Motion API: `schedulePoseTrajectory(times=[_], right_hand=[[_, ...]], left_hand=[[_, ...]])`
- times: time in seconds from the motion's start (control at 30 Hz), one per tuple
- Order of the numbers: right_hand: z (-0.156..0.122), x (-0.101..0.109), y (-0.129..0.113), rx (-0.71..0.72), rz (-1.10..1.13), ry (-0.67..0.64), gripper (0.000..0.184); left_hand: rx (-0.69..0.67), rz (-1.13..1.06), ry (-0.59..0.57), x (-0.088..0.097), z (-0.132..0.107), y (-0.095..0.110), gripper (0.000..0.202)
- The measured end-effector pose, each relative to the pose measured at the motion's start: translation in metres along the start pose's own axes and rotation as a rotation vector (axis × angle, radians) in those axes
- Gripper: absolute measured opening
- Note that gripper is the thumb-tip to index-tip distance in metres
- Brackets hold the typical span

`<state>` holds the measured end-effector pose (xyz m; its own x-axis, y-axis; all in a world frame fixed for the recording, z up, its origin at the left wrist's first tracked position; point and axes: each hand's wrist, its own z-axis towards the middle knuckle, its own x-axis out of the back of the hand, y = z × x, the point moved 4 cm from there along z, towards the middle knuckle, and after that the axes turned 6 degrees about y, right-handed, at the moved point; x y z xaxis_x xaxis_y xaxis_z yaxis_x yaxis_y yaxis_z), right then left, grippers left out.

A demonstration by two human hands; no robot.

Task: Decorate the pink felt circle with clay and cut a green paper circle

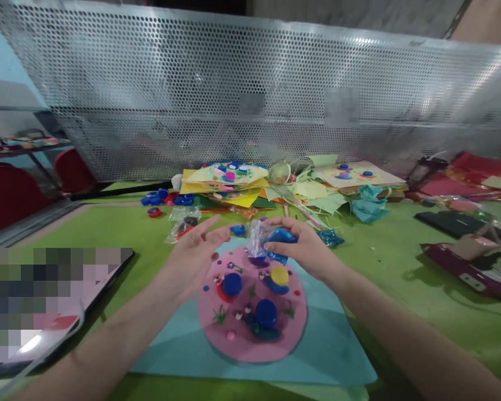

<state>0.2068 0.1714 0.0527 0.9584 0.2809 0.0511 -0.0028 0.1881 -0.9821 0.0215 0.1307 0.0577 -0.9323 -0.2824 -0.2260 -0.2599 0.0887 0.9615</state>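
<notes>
2 bare hands over a craft piece, so working outward: closest is the light blue sheet (179, 356), flat on the green table (392, 312). On it lies the pink disc (250, 348), with a blue cap (266, 313) toward the near side and a yellow cap (279, 275) farther up, plus little googly eyes (238, 315) that look easy to knock.

Next, hands. The left hand (194, 248) hovers by the disc's upper left edge, fingers spread, nothing in them that I can see. The right hand (309, 245) pinches the blue packet (283, 236) between thumb and fingers over the disc's far edge. A clear wrapper (256, 239) sits just left of it; can't tell if it's all 1 piece. I'd keep that pinch light, steady the plastic with the free fingers, and work a bit high so nothing drags across the caps.

Elbow room: the tablet (104, 295) crowds the left forearm, so don't swing wide there. On the right, a broad stretch of green runs to the maroon device (467, 267). Beyond the hands it's tight: yellow cards (250, 197) are piled up, then the perforated metal panel (275, 72) walls off the back.
</notes>
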Motion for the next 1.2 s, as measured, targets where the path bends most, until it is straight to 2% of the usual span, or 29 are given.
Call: schedulePoseTrajectory(times=[0.07,0.13,0.2,0.27,0.37,0.47,0.57,0.73,0.9,0.97,1.07,1.2], right_hand=[[0.001,0.0,0.003,-0.022,0.068,-0.005,0.036],[0.001,-0.001,0.005,-0.034,0.144,-0.022,0.035],[0.0,-0.003,0.004,-0.04,0.207,-0.035,0.035],[-0.002,-0.006,0.003,-0.026,0.232,-0.055,0.034],[-0.005,-0.011,0.001,-0.003,0.202,-0.096,0.031],[-0.008,-0.015,-0.002,0.009,0.167,-0.16,0.027],[-0.01,-0.016,-0.007,0.042,0.112,-0.189,0.025],[-0.012,-0.014,-0.009,0.088,-0.073,-0.131,0.028],[-0.012,-0.011,-0.009,0.101,-0.164,-0.098,0.025],[-0.012,-0.01,-0.01,0.09,-0.179,-0.118,0.024],[-0.013,-0.01,-0.013,0.113,-0.218,-0.137,0.022],[-0.015,-0.013,-0.014,0.127,-0.184,-0.122,0.021]], left_hand=[[-0.037,-0.002,-0.017,0.001,0.0,0.004,0.058],[-0.175,0.09,-0.03,0.001,-0.002,0.009,0.058],[-0.369,0.321,-0.058,0.001,-0.007,0.013,0.04],[-0.507,0.582,-0.108,-0.003,-0.013,0.012,0.02],[-0.611,0.817,-0.173,-0.007,-0.021,0.009,0.018],[-0.706,0.907,-0.207,-0.011,-0.026,0.009,0.022],[-0.732,0.934,-0.237,-0.013,-0.026,0.009,0.026],[-0.744,0.976,-0.264,-0.015,-0.026,0.006,0.024],[-0.635,0.926,-0.287,-0.016,-0.024,0.007,0.027],[-0.633,0.914,-0.286,-0.015,-0.023,0.01,0.026],[-0.706,0.94,-0.286,-0.015,-0.025,0.015,0.024],[-0.879,1.027,-0.25,-0.014,-0.031,0.017,0.024]])
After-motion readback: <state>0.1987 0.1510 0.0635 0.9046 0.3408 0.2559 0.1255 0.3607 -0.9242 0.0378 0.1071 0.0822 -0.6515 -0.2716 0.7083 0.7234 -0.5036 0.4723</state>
